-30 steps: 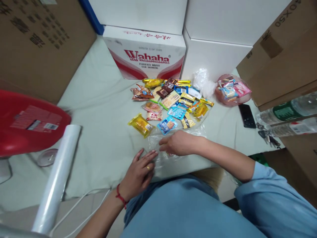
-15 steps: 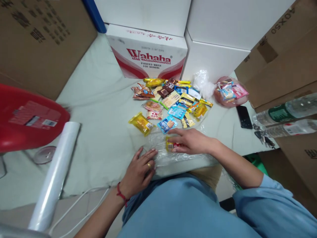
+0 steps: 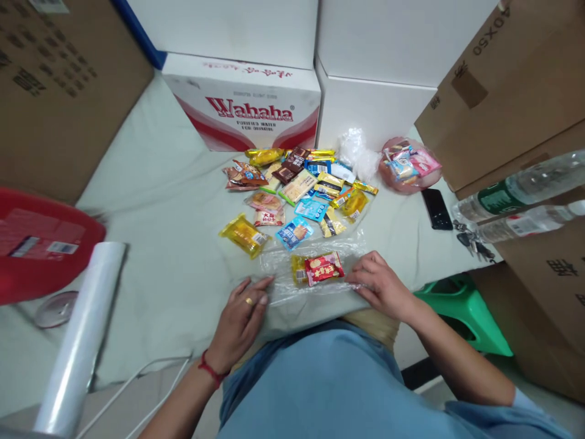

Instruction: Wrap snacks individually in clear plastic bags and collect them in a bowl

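Note:
A piece of clear plastic film [image 3: 278,296] lies crinkled on the cloth in front of me; whether it is a flat sheet or a bag I cannot tell. On it rest a red snack packet [image 3: 323,268] and a yellow packet [image 3: 299,270], the red one partly overlapping the yellow. My left hand [image 3: 242,317] lies at the film's left edge, fingers loosely stretched out. At the opposite edge, my right hand [image 3: 381,285] has its fingers bent together on the plastic. Just beyond are a blue packet [image 3: 294,233] and a yellow-wrapped snack [image 3: 244,235].
Behind is a pile of snacks, including a brown chocolate packet [image 3: 292,165], before a Wahaba-style water carton [image 3: 247,116]. A pink bowl [image 3: 388,182], phone [image 3: 436,209], keys [image 3: 475,244] and bottles [image 3: 525,190] stand right. A film roll [image 3: 86,329] and red container [image 3: 50,256] are left.
My right hand has moved off the packets to the film's right edge, leaving the red packet exposed. My left hand stays by the left edge. The view has shifted slightly.

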`<state>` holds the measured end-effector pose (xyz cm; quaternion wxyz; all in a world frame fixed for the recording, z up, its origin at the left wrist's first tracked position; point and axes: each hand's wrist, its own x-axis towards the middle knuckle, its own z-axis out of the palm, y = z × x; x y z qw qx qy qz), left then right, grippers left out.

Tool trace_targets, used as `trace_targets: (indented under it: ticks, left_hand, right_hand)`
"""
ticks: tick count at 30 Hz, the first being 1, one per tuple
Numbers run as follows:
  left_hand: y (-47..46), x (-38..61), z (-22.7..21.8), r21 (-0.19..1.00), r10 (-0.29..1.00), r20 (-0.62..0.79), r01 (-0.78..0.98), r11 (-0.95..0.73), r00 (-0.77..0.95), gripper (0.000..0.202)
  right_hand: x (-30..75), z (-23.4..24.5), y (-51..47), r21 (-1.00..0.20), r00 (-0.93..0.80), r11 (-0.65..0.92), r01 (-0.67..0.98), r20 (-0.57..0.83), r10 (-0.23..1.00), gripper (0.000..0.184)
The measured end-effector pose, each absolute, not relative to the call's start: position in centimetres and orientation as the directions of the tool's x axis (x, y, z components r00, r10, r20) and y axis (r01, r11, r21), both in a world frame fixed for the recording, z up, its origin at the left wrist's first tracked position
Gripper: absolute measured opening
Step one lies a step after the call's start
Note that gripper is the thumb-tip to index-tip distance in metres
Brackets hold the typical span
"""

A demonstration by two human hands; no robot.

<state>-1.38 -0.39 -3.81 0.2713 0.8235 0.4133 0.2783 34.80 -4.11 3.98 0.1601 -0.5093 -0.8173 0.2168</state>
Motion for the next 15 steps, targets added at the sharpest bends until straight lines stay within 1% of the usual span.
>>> trace_targets:
  ticks: [2,4,6,9,11,12,14,15]
  left_hand:
    - [0.0,-1.0,-3.2,0.747,0.898,0.175,0.540,-0.388,0.404,0.025]
    - [0.6,-0.3,-2.8,0.797,0.954,0.102,0.550,-0.248,0.281,0.032]
    - [1.5,0.4,-2.8,0.812,0.984,0.036,0.569,-0.129,0.172,0.037]
    - [2.6,1.1,-3.0,0.821,1.000,0.000,0.571,-0.012,0.021,0.037]
    - [2.6,1.2,-2.6,0.830,0.997,0.043,0.557,-0.002,-0.060,0.036]
    - [2.2,1.2,-2.2,0.819,0.991,0.099,0.573,-0.028,-0.094,0.034]
    - [0.6,1.1,-1.0,0.740,0.949,0.284,0.661,-0.125,-0.139,0.026]
    - [-0.4,1.1,-0.2,0.668,0.906,0.399,0.721,-0.183,-0.139,0.023]
  right_hand:
    - [35.2,4.8,-2.4,-0.588,-0.462,0.412,0.697,0.071,0.884,0.023]
    - [35.6,5.0,-0.4,-0.648,-0.471,0.389,0.655,0.052,0.881,0.023]
    - [35.7,4.4,1.5,-0.684,-0.446,0.324,0.653,-0.002,0.895,0.023]
    - [35.6,2.6,3.7,-0.674,-0.337,0.155,0.722,-0.147,0.930,0.021]
    - [35.4,1.5,4.3,-0.642,-0.245,0.039,0.766,-0.236,0.940,0.021]
    - [35.3,1.1,4.5,-0.627,-0.214,0.004,0.779,-0.261,0.941,0.022]
    - [35.2,0.7,4.4,-0.613,-0.189,-0.021,0.790,-0.276,0.942,0.023]
    - [35.2,0.7,4.4,-0.614,-0.190,-0.021,0.789,-0.275,0.942,0.024]
